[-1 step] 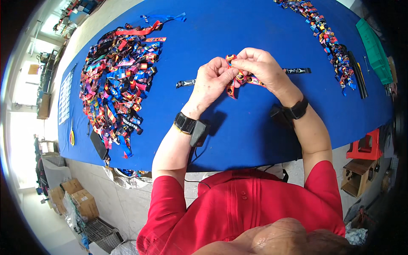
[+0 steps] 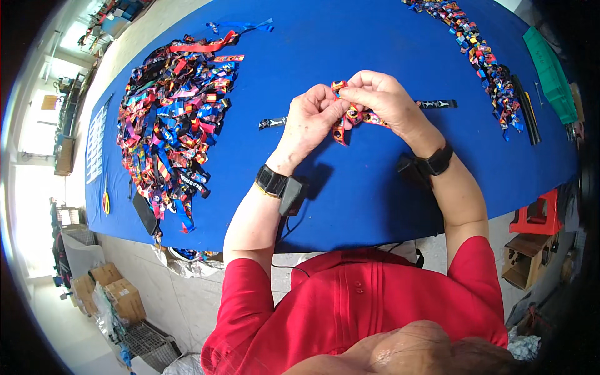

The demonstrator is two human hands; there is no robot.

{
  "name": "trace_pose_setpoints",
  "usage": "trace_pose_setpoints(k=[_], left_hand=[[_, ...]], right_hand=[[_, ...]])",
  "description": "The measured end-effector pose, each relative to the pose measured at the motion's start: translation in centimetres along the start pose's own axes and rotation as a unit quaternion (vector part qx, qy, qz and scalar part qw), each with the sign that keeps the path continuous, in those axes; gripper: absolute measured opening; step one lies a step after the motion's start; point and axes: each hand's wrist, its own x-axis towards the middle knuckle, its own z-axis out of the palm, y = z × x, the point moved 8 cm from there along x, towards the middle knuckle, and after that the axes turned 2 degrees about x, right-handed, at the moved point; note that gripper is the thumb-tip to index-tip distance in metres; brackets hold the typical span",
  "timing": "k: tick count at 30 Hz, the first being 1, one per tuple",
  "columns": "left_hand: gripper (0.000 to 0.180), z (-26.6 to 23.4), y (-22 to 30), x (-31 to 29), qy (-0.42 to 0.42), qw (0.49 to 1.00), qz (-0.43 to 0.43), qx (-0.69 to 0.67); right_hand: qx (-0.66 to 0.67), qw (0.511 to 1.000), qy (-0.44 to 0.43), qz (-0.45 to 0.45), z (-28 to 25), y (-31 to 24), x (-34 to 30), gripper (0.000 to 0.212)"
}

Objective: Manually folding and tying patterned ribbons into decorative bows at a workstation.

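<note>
Over the middle of the blue table, my left hand (image 2: 306,124) and my right hand (image 2: 386,103) pinch a red printed ribbon (image 2: 339,135) between thumbs and fingers. It is bent into a loop at the top, and one tail hangs below my left fingers while another runs under my right hand. My fingers cover part of the loop. Behind my hands, a black-and-white patterned strip (image 2: 437,104) sticks out on the right, and a similar end (image 2: 273,123) shows on the left; whether they are one piece is hidden.
A large heap of colourful ribbons (image 2: 178,119) lies at the left, with yellow-handled scissors (image 2: 105,202) beyond it. A long row of bunched ribbons (image 2: 478,53) runs along the right side, beside a green tray (image 2: 550,75). A red stool (image 2: 539,214) stands below the right edge.
</note>
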Motion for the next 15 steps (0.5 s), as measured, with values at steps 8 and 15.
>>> trace_pose_setpoints(k=[8,15], left_hand=[[0.012,-0.3,-0.5,0.0,0.002,1.000,-0.009,0.020],[0.010,0.0,0.6,0.0,-0.009,1.000,-0.001,-0.015]], right_hand=[[-0.090,0.993,0.015,-0.072,0.5,-1.2,0.0,0.016],[-0.095,0.993,0.012,-0.075,-0.3,-1.2,0.1,0.018]])
